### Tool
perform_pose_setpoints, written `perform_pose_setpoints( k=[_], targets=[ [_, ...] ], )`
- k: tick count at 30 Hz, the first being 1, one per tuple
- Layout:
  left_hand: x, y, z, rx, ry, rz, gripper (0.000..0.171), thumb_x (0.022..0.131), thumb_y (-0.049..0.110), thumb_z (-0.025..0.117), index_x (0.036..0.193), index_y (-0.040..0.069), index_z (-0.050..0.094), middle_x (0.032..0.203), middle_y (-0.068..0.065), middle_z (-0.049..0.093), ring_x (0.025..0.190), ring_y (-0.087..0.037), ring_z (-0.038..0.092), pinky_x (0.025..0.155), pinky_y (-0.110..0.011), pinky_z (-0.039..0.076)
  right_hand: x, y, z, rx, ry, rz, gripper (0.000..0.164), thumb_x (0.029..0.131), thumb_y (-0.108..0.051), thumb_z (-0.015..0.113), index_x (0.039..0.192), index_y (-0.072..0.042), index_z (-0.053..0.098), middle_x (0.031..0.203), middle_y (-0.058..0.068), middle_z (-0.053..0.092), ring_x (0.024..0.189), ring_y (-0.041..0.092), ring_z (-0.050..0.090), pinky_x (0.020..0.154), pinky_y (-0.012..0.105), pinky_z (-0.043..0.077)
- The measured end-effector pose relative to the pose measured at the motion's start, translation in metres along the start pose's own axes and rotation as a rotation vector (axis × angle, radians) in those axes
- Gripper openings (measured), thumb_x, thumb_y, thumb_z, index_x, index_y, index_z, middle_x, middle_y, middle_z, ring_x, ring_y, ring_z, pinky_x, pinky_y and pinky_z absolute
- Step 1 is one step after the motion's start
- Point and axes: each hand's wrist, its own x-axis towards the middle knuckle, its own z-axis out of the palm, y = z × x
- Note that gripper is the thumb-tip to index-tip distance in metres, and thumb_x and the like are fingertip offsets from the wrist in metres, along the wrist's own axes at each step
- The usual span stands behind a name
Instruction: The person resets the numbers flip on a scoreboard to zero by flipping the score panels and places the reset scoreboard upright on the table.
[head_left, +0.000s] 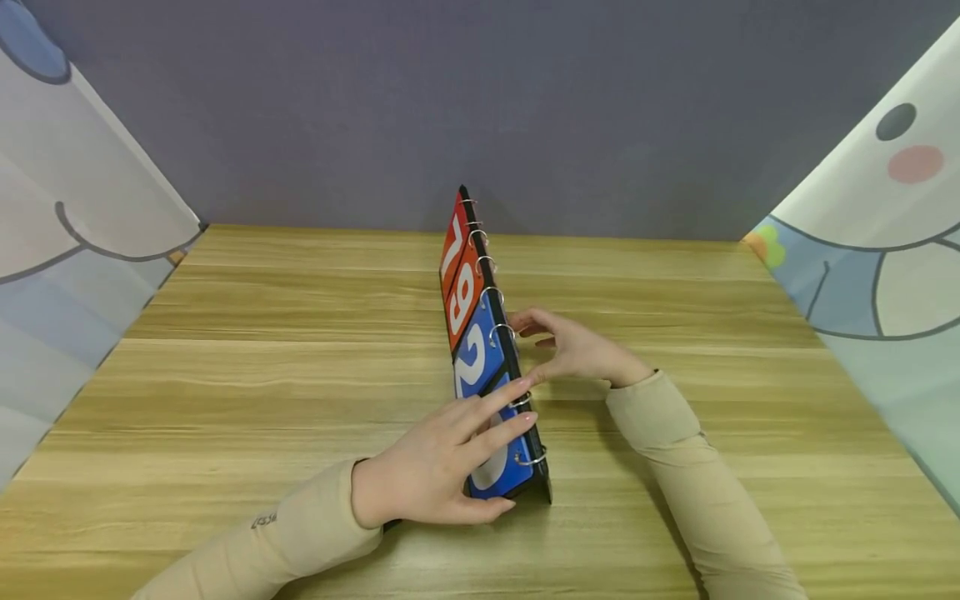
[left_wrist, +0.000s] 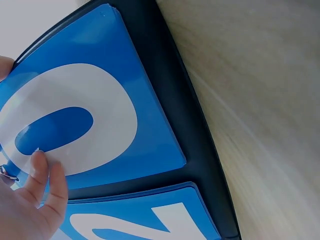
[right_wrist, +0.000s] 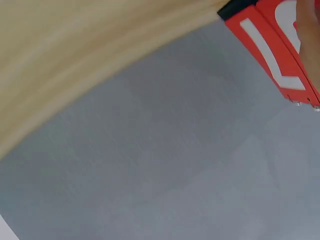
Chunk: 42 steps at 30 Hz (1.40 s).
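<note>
A tabletop flip scoreboard (head_left: 495, 310) stands like a tent, its ringed top edge running away from me. On its left face are red number cards (head_left: 454, 242) at the far end and blue ones (head_left: 489, 321) nearer. My left hand (head_left: 438, 458) lies over the nearest blue card, a white 0 (left_wrist: 150, 127), with fingers spread toward the rings and thumb by the near end. On the right side, my right hand (head_left: 577, 350) reaches to the board with bent fingers, its thumb near the top edge; the board hides some fingertips. Red cards (right_wrist: 260, 50) also show in the right wrist view.
The board stands on a wood-grain table (head_left: 300, 375). A grey partition (head_left: 337, 117) rises along the back edge. Cartoon-printed panels flank the table on the left (head_left: 82, 183) and right (head_left: 862, 275).
</note>
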Motion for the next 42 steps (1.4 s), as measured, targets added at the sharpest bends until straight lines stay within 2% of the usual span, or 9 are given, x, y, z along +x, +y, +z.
perform_pose_setpoints(
  k=[5, 8, 20, 27, 33, 35, 38, 40, 42],
  targets=[
    [0.001, 0.0, 0.0, 0.003, 0.009, 0.01, 0.085, 0.08, 0.041, 0.068, 0.144, 0.01, 0.022, 0.146, -0.022, 0.033, 0.088, -0.01, 0.049, 0.075, -0.022, 0.045, -0.004, -0.007, -0.001, -0.191, 0.059, -0.014, 0.067, 0.069, -0.02, 0.082, 0.126, -0.001, 0.052, 0.128, 0.016, 0.055, 0.12, 0.035, 0.05, 0.1, 0.047, 0.04],
    [0.0, 0.0, 0.0, 0.01, 0.007, 0.01, 0.085, 0.08, 0.041, 0.068, 0.144, 0.009, 0.022, 0.147, -0.022, 0.033, 0.088, -0.01, 0.049, 0.074, -0.022, 0.045, -0.005, -0.01, -0.001, -0.236, 0.08, -0.01, 0.061, 0.069, -0.023, 0.082, 0.121, -0.003, 0.056, 0.122, 0.012, 0.059, 0.117, 0.032, 0.054, 0.099, 0.044, 0.042],
    [-0.001, 0.001, 0.002, 0.018, -0.011, -0.005, 0.086, 0.08, 0.042, 0.067, 0.146, 0.011, 0.021, 0.149, -0.019, 0.03, 0.085, -0.009, 0.049, 0.073, -0.022, 0.044, -0.014, -0.005, -0.018, -0.112, 0.106, 0.103, 0.038, 0.078, -0.02, 0.076, 0.105, -0.003, 0.055, 0.101, 0.01, 0.061, 0.102, 0.027, 0.06, 0.094, 0.039, 0.047],
    [0.0, 0.0, 0.0, 0.029, -0.025, -0.003, 0.085, 0.08, 0.042, 0.068, 0.144, 0.011, 0.022, 0.148, -0.019, 0.03, 0.087, -0.01, 0.049, 0.073, -0.023, 0.044, -0.022, -0.005, -0.036, -0.116, 0.201, 0.186, 0.031, 0.081, -0.017, 0.072, 0.105, -0.002, 0.06, 0.093, 0.01, 0.06, 0.082, 0.021, 0.055, 0.069, 0.028, 0.048],
    [0.0, 0.0, 0.0, 0.03, -0.029, -0.006, 0.086, 0.079, 0.042, 0.069, 0.144, 0.011, 0.021, 0.149, -0.018, 0.029, 0.087, -0.01, 0.049, 0.073, -0.023, 0.044, -0.036, -0.01, -0.05, -0.01, 0.307, 0.239, 0.035, 0.088, -0.028, 0.064, 0.113, -0.004, 0.057, 0.095, 0.005, 0.062, 0.077, 0.014, 0.059, 0.068, 0.026, 0.049],
    [0.0, 0.0, 0.0, 0.027, -0.031, -0.008, 0.086, 0.079, 0.042, 0.069, 0.145, 0.011, 0.021, 0.149, -0.018, 0.029, 0.087, -0.01, 0.049, 0.073, -0.023, 0.044, -0.042, -0.014, -0.055, 0.07, 0.356, 0.21, 0.032, 0.091, -0.028, 0.06, 0.114, -0.005, 0.056, 0.093, 0.001, 0.062, 0.073, 0.011, 0.059, 0.064, 0.025, 0.05],
    [0.0, 0.0, 0.0, 0.02, -0.038, -0.014, 0.087, 0.08, 0.042, 0.068, 0.146, 0.012, 0.019, 0.15, -0.018, 0.028, 0.088, -0.01, 0.048, 0.073, -0.023, 0.044, -0.051, -0.018, -0.061, 0.209, 0.424, 0.103, 0.021, 0.095, -0.022, 0.055, 0.113, -0.011, 0.055, 0.089, -0.005, 0.061, 0.057, 0.006, 0.047, 0.049, 0.02, 0.037],
    [0.0, 0.001, 0.0, 0.016, -0.042, -0.018, 0.088, 0.08, 0.042, 0.068, 0.146, 0.012, 0.019, 0.15, -0.018, 0.027, 0.089, -0.01, 0.048, 0.074, -0.023, 0.044, -0.056, -0.022, -0.063, 0.307, 0.433, 0.006, 0.021, 0.096, -0.016, 0.052, 0.117, -0.014, 0.052, 0.082, -0.007, 0.058, 0.05, 0.006, 0.039, 0.045, 0.021, 0.03],
    [0.0, 0.001, 0.0, 0.013, -0.046, -0.021, 0.088, 0.08, 0.042, 0.068, 0.146, 0.013, 0.018, 0.15, -0.018, 0.026, 0.089, -0.011, 0.048, 0.074, -0.023, 0.044, -0.059, -0.026, -0.064, 0.412, 0.414, -0.104, 0.028, 0.098, -0.01, 0.047, 0.125, -0.015, 0.048, 0.083, -0.005, 0.059, 0.049, 0.004, 0.042, 0.044, 0.018, 0.032]
  ],
)
